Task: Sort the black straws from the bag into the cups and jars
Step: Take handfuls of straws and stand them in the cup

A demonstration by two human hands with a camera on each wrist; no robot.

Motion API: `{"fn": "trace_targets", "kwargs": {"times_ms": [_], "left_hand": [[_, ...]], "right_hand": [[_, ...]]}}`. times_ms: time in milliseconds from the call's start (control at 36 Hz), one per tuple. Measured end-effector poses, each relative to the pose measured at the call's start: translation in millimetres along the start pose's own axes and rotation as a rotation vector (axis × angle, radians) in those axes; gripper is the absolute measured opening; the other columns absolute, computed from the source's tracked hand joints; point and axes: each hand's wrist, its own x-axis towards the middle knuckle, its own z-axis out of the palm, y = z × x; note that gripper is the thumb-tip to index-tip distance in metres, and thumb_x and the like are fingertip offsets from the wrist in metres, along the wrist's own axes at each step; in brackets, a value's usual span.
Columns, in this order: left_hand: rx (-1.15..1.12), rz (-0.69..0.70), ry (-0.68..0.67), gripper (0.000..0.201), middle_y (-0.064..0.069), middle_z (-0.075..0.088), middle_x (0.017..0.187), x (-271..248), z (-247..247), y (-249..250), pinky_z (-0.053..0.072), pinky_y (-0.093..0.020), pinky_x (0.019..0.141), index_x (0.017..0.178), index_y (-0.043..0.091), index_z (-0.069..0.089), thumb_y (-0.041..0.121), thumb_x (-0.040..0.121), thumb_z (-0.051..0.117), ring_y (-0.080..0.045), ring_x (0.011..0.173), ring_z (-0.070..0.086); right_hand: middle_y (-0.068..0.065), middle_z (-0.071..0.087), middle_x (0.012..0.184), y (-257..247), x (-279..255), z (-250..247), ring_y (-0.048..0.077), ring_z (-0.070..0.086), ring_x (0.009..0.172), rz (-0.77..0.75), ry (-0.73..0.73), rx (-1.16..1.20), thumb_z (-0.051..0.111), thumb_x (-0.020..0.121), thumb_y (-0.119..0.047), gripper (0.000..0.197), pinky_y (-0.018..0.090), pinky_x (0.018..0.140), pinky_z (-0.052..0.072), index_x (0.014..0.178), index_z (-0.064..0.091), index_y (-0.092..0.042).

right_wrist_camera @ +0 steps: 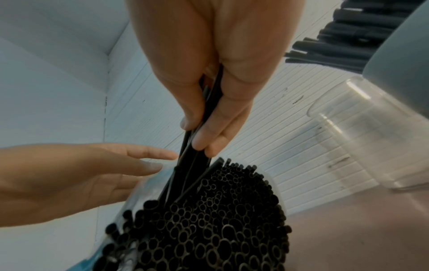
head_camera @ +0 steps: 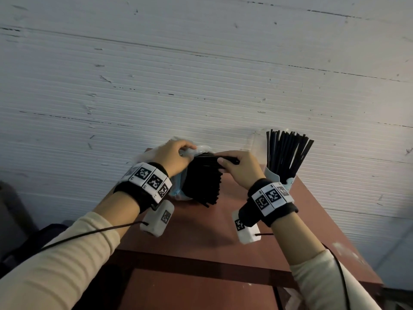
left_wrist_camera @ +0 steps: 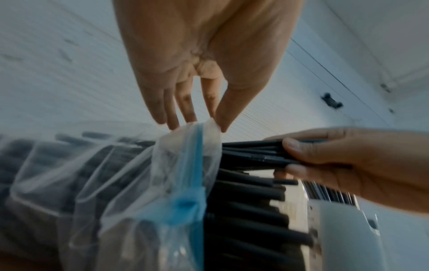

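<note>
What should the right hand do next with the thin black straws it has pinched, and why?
Probably draw them clear of the clear plastic bag. The right hand already pinches a few thin black straws whose far ends remain in the bundle, while the left hand pinches the bag's edge, steadying it.

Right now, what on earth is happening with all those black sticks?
A person is sorting black straws. The left hand pinches the rim of a clear plastic bag with a blue zip strip, holding it open. The right hand has a grip on a few thin straws at the bag's mouth, where the big bundle sits. On the brown table a cup already holds a fan of straws, and a clear jar stands empty.
</note>
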Motion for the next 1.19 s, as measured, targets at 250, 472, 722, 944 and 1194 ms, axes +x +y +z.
{"fn": "trace_targets", "kwargs": {"times_ms": [250, 472, 722, 944, 1194], "left_hand": [[0.244, 0.242, -0.211, 0.062, 0.003, 0.054, 0.136, 0.7, 21.9, 33.3, 0.031, -0.018, 0.099, 0.133, 0.022, 0.053, 0.029, 0.077, 0.078, -0.013, 0.125, 0.049], [0.405, 0.280, -0.263, 0.036, 0.010, 0.067, 0.098, 8.6, 46.5, 64.9, 0.048, -0.030, 0.083, 0.104, 0.034, 0.059, 0.042, 0.071, 0.070, -0.015, 0.093, 0.063], [0.262, 0.408, -0.275, 0.019, 0.009, 0.063, 0.076, 6.7, 51.1, 98.6, 0.043, -0.028, 0.067, 0.084, 0.029, 0.058, 0.047, 0.089, 0.062, -0.014, 0.075, 0.060], [-0.166, 0.327, -0.227, 0.035, 0.013, 0.050, 0.055, -3.2, 74.5, 141.5, 0.035, -0.015, 0.055, 0.062, 0.029, 0.047, 0.044, 0.086, 0.067, 0.004, 0.050, 0.049], [-0.566, 0.139, -0.319, 0.033, 0.009, 0.062, 0.058, -21.0, 117.4, 140.0, 0.049, -0.019, 0.073, 0.072, 0.015, 0.061, 0.045, 0.084, 0.069, -0.004, 0.060, 0.059]], "right_hand": [[-0.003, 0.070, 0.089, -8.5, -20.0, -27.1, 0.001, 0.069, 0.071, -0.052, 0.004, -0.111, 0.061, 0.091, -0.004, 0.020, 0.012, 0.071, 0.053, 0.106, 0.073, -0.010], [0.003, 0.072, 0.096, -21.5, -43.7, -52.8, 0.009, 0.071, 0.074, -0.086, 0.010, -0.190, 0.065, 0.089, -0.008, 0.022, 0.016, 0.077, 0.055, 0.107, 0.073, -0.018], [-0.009, 0.069, 0.091, -54.8, -65.5, -106.0, 0.007, 0.068, 0.076, -0.173, -0.019, -0.270, 0.064, 0.091, -0.021, 0.023, 0.015, 0.068, 0.051, 0.112, 0.068, -0.029], [-0.008, 0.059, 0.117, -92.1, -69.9, -130.8, 0.001, 0.057, 0.105, -0.419, 0.320, -0.312, 0.070, 0.085, -0.029, 0.048, 0.014, 0.083, 0.048, 0.129, 0.054, -0.035], [-0.003, 0.055, 0.125, -85.3, -62.0, -115.2, 0.008, 0.063, 0.100, -0.490, 0.284, -0.134, 0.066, 0.084, -0.005, 0.039, 0.025, 0.083, 0.055, 0.118, 0.055, -0.020]]}}
